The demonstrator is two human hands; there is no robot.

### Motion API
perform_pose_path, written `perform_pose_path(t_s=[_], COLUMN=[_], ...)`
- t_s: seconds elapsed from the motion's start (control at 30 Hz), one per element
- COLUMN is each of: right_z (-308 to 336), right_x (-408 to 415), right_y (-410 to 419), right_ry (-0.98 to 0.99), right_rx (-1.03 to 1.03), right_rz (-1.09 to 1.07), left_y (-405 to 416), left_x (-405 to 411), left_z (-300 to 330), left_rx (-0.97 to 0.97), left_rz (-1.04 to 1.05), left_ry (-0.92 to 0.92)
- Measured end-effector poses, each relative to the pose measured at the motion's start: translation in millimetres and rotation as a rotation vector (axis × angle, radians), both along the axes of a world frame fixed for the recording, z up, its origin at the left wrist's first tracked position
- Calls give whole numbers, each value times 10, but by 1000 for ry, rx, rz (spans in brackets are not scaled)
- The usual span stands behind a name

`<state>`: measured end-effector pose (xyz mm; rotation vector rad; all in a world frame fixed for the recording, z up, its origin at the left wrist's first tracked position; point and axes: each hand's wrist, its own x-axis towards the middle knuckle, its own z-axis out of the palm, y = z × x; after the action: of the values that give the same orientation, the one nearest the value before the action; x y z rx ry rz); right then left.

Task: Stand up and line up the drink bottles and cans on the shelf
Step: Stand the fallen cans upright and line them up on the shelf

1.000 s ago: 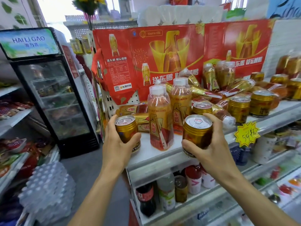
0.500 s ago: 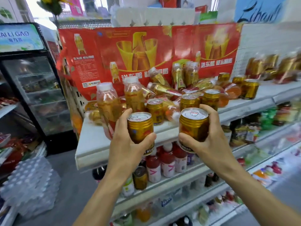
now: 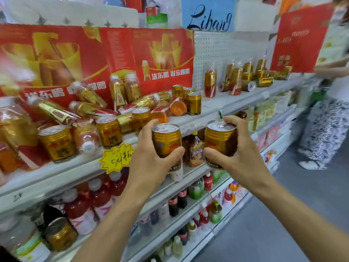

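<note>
My left hand (image 3: 151,165) grips an upright gold can (image 3: 166,140) in the air in front of the top shelf (image 3: 209,108). My right hand (image 3: 239,159) grips a second gold can (image 3: 220,138) beside it, a little to the right. On the shelf, several gold cans stand upright, such as one at the left (image 3: 57,142) and one further back (image 3: 194,103). Between them lies a heap of toppled gold-and-red bottles (image 3: 88,108). Further right, more bottles (image 3: 210,83) stand and several cans (image 3: 249,85) lie on their sides.
A yellow star price tag (image 3: 116,157) hangs on the shelf edge. Lower shelves hold red and green drink bottles (image 3: 79,210). Red cartons (image 3: 94,53) back the top shelf. Another person (image 3: 324,120) stands in the aisle at the right.
Both hands have carried their cans to the right along the shelf. The view has swung right too, so the fridge has left the frame and the aisle and another person have come in.
</note>
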<state>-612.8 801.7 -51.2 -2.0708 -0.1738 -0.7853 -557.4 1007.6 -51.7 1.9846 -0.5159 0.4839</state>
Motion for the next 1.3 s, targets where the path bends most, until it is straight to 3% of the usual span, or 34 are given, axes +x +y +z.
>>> perform_pose_path(t_s=[0.77,1.1,1.3], right_z=[128,103,224], right_x=[2096,2889,3319], right_y=[-3901,-6014,-7426], right_ry=[25,65,133], right_rx=[68,11,-42], right_rz=[-274,-248,-170], left_y=[-4198,-6230,-7516], left_x=[2506,3223,3593], left_z=[171,146,167], left_rx=[-37,-36,-126], left_rz=[-304,-254,-207], left_ry=[61,10,107])
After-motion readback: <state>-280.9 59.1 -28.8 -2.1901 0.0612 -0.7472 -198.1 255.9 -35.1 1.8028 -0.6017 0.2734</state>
